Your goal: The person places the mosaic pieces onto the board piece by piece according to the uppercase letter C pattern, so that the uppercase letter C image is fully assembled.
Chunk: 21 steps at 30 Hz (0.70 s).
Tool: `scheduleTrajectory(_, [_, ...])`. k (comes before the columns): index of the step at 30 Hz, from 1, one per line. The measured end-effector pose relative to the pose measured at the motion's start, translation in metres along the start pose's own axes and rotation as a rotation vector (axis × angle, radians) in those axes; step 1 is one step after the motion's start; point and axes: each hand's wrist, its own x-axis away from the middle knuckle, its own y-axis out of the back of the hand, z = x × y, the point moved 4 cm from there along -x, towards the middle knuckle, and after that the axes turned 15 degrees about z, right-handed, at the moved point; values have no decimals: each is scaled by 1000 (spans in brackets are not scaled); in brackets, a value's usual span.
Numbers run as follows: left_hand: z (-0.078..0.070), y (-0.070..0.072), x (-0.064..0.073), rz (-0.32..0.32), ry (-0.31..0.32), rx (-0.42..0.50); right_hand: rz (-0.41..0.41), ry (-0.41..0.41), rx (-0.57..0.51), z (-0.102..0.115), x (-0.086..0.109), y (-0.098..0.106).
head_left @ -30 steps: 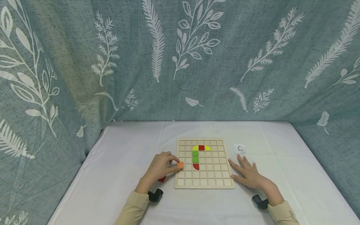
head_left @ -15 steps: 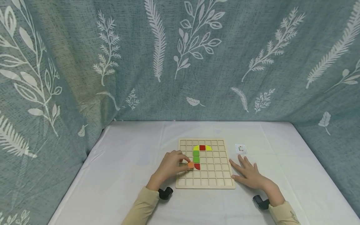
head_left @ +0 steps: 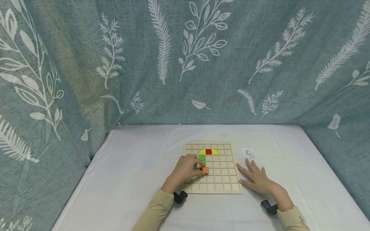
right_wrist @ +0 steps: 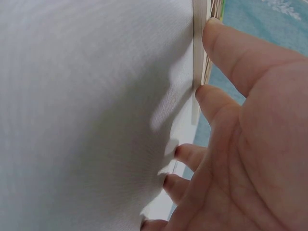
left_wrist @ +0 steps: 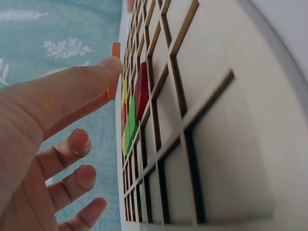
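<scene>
Between thumb and index finger my left hand (head_left: 186,168) pinches an orange square tile (head_left: 205,170) just above the wooden grid board (head_left: 212,193). In the left wrist view the orange tile (left_wrist: 113,72) stands clear of the board, and the other fingers are loosely bent. Set in the grid are two yellow rounded tiles (head_left: 215,152), a red square tile (head_left: 208,151) between them, green tiles (head_left: 202,157) and a red rounded tile (left_wrist: 141,91), mostly hidden by my left hand in the head view. My right hand (head_left: 258,179) lies with spread fingers, thumb and index finger touching the board's right edge.
A small printed pattern card (head_left: 248,153) lies right of the board, beyond my right fingertips. White cloth (head_left: 138,154) covers the table, and a blue-green leaf-patterned curtain (head_left: 173,64) hangs behind and at the sides.
My left hand has carried the orange tile rightward from the board's left edge to over the grid beside the red rounded tile. My right hand has stayed in place.
</scene>
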Motion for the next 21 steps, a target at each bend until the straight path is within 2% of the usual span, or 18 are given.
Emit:
scheduleTrajectory(13, [-9,-8,-14,13,9,-44,-6,5,8,-3,-1,0])
scheduleTrajectory(21, [-8,-12,-17,31,37,-4,-29,17,26,-4,-2,-1])
